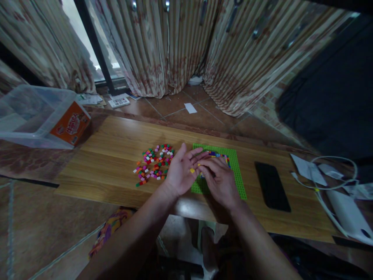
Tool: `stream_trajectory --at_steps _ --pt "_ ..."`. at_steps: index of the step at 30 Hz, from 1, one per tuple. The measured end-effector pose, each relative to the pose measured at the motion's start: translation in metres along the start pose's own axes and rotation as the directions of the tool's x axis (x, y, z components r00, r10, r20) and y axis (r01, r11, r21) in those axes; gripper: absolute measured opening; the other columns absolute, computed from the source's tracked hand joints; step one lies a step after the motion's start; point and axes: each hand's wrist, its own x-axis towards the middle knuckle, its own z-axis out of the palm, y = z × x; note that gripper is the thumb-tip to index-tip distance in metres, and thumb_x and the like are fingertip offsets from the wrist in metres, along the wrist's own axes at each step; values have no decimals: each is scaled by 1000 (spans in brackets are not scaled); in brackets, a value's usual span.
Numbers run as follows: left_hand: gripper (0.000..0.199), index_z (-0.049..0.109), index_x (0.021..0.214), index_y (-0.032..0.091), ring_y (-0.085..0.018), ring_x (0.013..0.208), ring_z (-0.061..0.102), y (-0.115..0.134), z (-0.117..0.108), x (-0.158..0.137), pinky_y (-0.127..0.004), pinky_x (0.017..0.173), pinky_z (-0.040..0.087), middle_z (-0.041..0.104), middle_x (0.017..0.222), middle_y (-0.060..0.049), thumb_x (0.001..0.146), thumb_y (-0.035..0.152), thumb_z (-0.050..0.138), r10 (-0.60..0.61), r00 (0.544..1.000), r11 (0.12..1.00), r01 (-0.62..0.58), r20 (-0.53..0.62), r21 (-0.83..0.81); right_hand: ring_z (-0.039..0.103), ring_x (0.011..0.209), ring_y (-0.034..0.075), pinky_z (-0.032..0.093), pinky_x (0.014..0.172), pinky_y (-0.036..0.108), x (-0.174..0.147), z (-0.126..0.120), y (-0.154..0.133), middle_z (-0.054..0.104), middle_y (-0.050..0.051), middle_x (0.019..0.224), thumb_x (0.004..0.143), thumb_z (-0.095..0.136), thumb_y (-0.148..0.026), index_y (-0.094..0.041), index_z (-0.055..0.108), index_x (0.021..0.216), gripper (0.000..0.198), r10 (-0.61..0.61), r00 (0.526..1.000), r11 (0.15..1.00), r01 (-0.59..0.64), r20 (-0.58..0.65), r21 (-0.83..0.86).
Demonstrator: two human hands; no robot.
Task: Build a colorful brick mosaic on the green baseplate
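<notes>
My right hand lies palm down on the green baseplate, fingers bent toward a small yellow brick resting in my left hand, which is cupped open. Left lies a loose pile of bricks (mixed colours); farther right, a black phone.

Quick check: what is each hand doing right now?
Left hand: open, palm up, small yellow brick resting in it.
Right hand: fingers curled over green baseplate; grip cannot be told.
</notes>
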Motion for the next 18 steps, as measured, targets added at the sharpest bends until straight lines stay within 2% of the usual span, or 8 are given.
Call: stream_trajectory --at_steps 4,7,10,13,18 --pt "40 66 86 12 -16 82 65 -1 -5 5 -26 77 51 69 90 -12 92 46 46 60 974 998 -51 -220 47 66 86 20 50 78 35 -3 -13 16 72 4 94 93 50 -36 -24 70 96 23 170 979 985 -167 -113 32" --pt "30 65 79 12 -11 65 61 -4 -9 7 -22 66 48 66 76 -8 91 34 49 48 943 992 -8 -328 124 68 83 20 51 75 33 -6 -21 28 73 4 92 91 52 -38 -23 70 93 24 262 959 965 -262 -103 22" --pt "27 65 77 11 -9 60 58 -7 -8 7 -21 61 46 65 73 -7 90 29 50 25 944 988 28 -329 155 68 82 21 51 75 34 -7 -24 34 73 4 91 90 53 -36 -22 70 92 23 278 959 960 -279 -63 -5" --pt "27 66 76 11 -9 59 57 -9 -6 7 -21 59 45 66 72 -8 90 27 50 16 950 985 38 -312 168 66 86 22 50 80 37 -8 -21 36 72 5 92 90 54 -35 -22 70 92 21 240 969 970 -242 -54 -29" --pt "25 65 75 11 -8 56 56 -10 -5 8 -20 57 44 64 68 -5 89 24 50 10 951 985 43 -308 165 59 99 24 46 89 42 -9 -12 41 65 7 100 85 62 -36 -25 75 85 17 227 965 973 -230 -129 -11"
